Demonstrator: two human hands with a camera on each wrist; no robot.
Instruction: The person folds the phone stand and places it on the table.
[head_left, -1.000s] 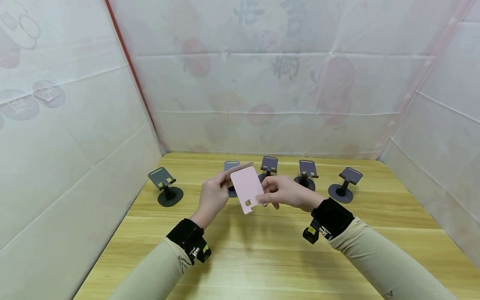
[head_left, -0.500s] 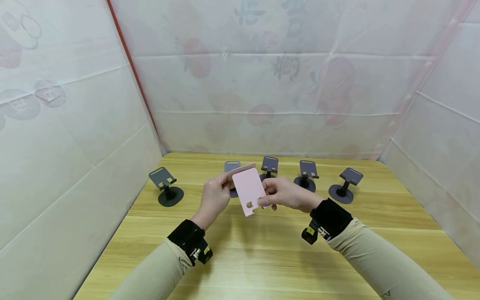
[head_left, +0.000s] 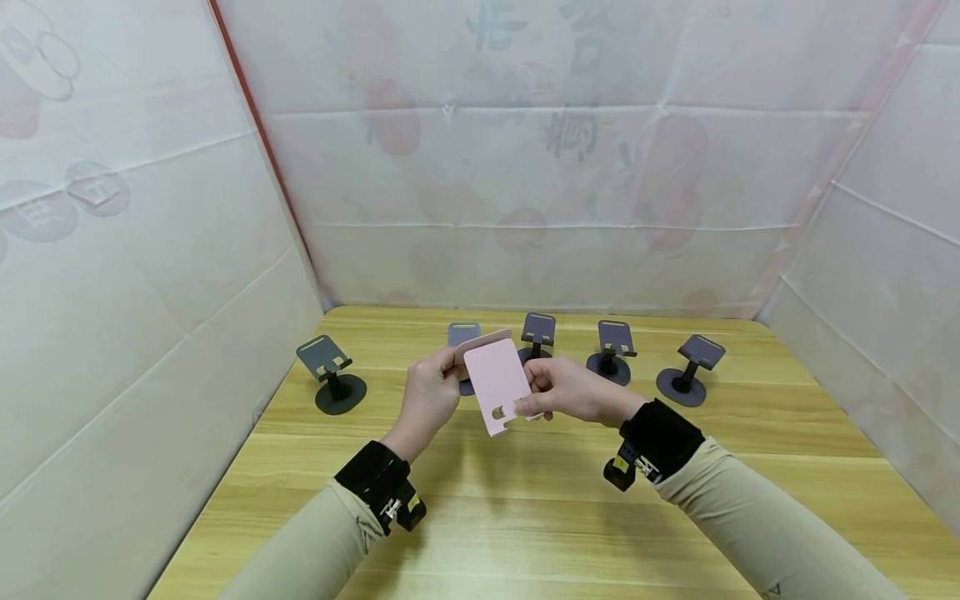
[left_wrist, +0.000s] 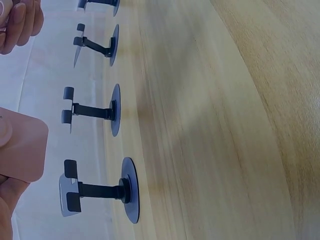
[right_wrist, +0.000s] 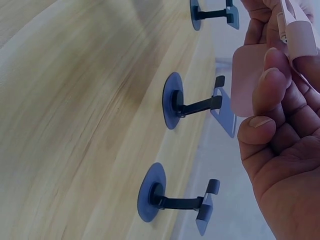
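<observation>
A pink phone stand [head_left: 495,382] is held in the air above the middle of the wooden table [head_left: 525,500], between both hands. It is made of flat, matte, rounded-corner plates, and the front plate has a small cut-out near its lower edge. The left hand [head_left: 429,396] grips its upper left part, fingers curled round the rear plate; the right hand [head_left: 566,387] pinches the lower right edge of the front plate between thumb and fingers.

Behind the hands, five dark grey stands sit in a loose row along the far side of the table, each with a round disc base, a thin stem and a tilted rectangular plate. The leftmost one [head_left: 332,372] stands apart near the left wall; the second [head_left: 463,335] is partly hidden by the pink stand; the third [head_left: 537,332], fourth [head_left: 613,345] and fifth [head_left: 688,364] follow to the right.

The table is pale wood with a visible grain. White sheeting with faded red prints [head_left: 480,150] walls in the table on three sides. Both forearms wear beige sleeves and black wrist straps.
</observation>
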